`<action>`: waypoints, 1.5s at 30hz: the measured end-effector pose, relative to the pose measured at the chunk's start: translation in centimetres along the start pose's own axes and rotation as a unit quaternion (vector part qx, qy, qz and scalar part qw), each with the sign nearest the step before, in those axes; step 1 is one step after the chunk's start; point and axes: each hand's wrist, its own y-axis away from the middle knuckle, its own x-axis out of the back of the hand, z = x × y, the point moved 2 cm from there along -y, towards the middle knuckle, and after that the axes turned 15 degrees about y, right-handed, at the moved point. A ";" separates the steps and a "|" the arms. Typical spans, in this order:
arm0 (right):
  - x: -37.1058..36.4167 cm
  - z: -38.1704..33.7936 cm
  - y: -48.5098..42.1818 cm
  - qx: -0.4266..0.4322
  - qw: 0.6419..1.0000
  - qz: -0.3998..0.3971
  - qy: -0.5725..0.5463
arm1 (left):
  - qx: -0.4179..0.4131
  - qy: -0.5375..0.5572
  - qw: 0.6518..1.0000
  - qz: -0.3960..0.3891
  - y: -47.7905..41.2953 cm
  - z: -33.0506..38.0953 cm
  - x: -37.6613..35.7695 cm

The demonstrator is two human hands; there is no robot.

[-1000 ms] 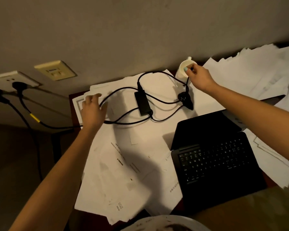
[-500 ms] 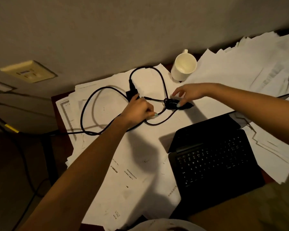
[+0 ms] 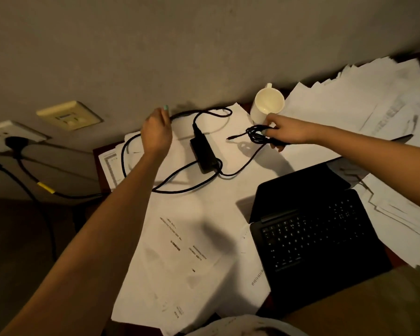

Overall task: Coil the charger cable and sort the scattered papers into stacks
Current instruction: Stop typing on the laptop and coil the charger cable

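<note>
Left hand, raised above the tabletop with fingers curled, apparently round the thick lead of the charger cable. That lead runs off the left edge to a plug in the wall socket, so any hard pull while winding would probably strain the plug or jerk the lead short. Slack lies in loose loops on the scattered papers, and one loop circles the power brick. Drawn tight, it could knot round the brick or drag it, rucking the sheets beneath.

Right hand, fingers closed on a small coil of the thin lead, connector tip sticking out leftward. The grip looks light, and a tug from the uncoiled length might spring the turns loose. An upright mug stands just beside this hand, where a wide winding sweep could tip it. Farther right, the open laptop rests on more papers, unsorted.
</note>
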 end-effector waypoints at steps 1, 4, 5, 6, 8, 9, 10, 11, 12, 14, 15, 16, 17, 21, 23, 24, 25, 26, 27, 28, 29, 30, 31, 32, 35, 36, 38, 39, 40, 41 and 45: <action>0.3 -0.5 0.8 0.017 0.999 0.028 0.028 | 0.001 -0.013 1.000 -0.004 0.3 -0.3 0.1; 1.1 -2.2 3.2 0.058 0.989 0.093 0.098 | -0.031 -0.076 0.997 -0.002 1.9 -1.4 1.0; 1.2 -2.6 3.9 0.063 0.986 0.113 0.109 | -0.031 -0.099 0.995 0.003 2.3 -2.2 1.5; 1.5 -2.9 4.5 0.066 0.983 0.138 0.099 | -0.015 -0.116 0.993 0.006 2.6 -3.1 2.0; 2.2 -3.4 5.6 0.070 0.979 0.191 0.006 | 0.037 -0.149 0.988 -0.015 3.0 -5.2 2.7; 2.7 -3.7 6.1 0.075 0.973 0.209 -0.059 | 0.054 -0.160 0.985 -0.036 3.3 -6.1 2.8; 3.2 -4.1 6.4 0.080 0.965 0.221 -0.115 | 0.055 -0.160 0.984 -0.059 3.6 -6.5 2.7; 3.6 -4.5 6.7 0.085 0.957 0.230 -0.157 | 0.039 -0.148 0.985 -0.077 4.0 -6.5 2.6; 3.9 -5.0 7.0 0.092 0.949 0.236 -0.189 | 0.013 -0.113 0.989 -0.089 4.3 -6.0 2.3; 4.2 -6.1 7.4 0.106 0.934 0.241 -0.242 | -0.057 -0.005 0.990 -0.128 5.3 -3.5 1.6; 4.2 -6.7 7.7 0.114 0.927 0.240 -0.264 | -0.099 0.035 0.981 -0.166 5.9 -1.9 1.1; 4.3 -7.3 8.0 0.120 0.922 0.240 -0.280 | -0.142 0.054 0.965 -0.213 6.5 -0.1 0.4; 4.3 -7.9 8.4 0.126 0.918 0.242 -0.289 | -0.176 0.055 0.948 -0.259 7.1 1.5 -0.3; 5.1 -9.5 11.7 0.129 0.908 0.287 -0.277 | -0.210 -0.002 0.933 -0.291 8.2 4.9 -1.9; 5.7 -9.5 13.8 0.122 0.898 0.319 -0.279 | -0.190 -0.007 0.956 -0.224 7.9 5.1 -1.1; 6.0 -9.3 14.8 0.116 0.891 0.331 -0.289 | -0.175 0.001 0.965 -0.196 7.7 5.3 -0.4; 6.3 -8.9 15.7 0.110 0.882 0.337 -0.309 | -0.161 0.024 0.970 -0.183 7.6 5.6 0.3; 6.5 -8.5 16.5 0.104 0.872 0.339 -0.338 | -0.150 0.058 0.970 -0.181 7.6 6.2 1.1; 6.7 -8.2 17.2 0.102 0.859 0.338 -0.371 | -0.141 0.099 0.968 -0.182 7.5 7.0 1.8; 6.9 -8.0 17.8 0.101 0.845 0.337 -0.402 | -0.131 0.141 0.965 -0.179 7.5 7.9 2.6; 7.2 -7.9 18.3 0.101 0.833 0.339 -0.426 | -0.122 0.180 0.962 -0.167 7.3 8.9 3.4; 7.5 -7.9 18.7 0.098 0.824 0.345 -0.440 | -0.112 0.211 0.959 -0.151 7.1 9.8 4.1; 7.8 -7.8 19.1 0.093 0.818 0.351 -0.447 | -0.102 0.238 0.956 -0.138 7.0 10.8 4.8; 8.2 -7.7 19.5 0.086 0.815 0.356 -0.449 | -0.092 0.265 0.952 -0.127 6.8 11.6 5.3; 8.7 -6.8 20.4 0.083 0.823 0.360 -0.431 | -0.050 0.343 0.932 -0.110 6.1 14.0 6.6; 8.7 -6.4 20.8 0.085 0.831 0.359 -0.416 | -0.034 0.352 0.929 -0.109 5.9 14.6 6.9; 8.7 -5.3 21.6 0.088 0.850 0.362 -0.373 | -0.005 0.361 0.928 -0.091 5.3 15.5 7.0; 8.8 -4.6 21.8 0.087 0.858 0.367 -0.348 | 0.012 0.371 0.926 -0.068 4.9 15.6 7.0; 9.1 -3.6 22.0 0.085 0.862 0.373 -0.333 | 0.034 0.379 0.924 -0.037 4.5 15.5 7.0; 9.6 -2.4 22.0 0.084 0.858 0.382 -0.334 | 0.052 0.384 0.922 -0.006 4.1 15.3 7.0; 13.1 1.9 21.9 0.131 0.808 0.391 -0.421 | 0.006 0.217 0.976 -0.010 3.4 14.9 5.0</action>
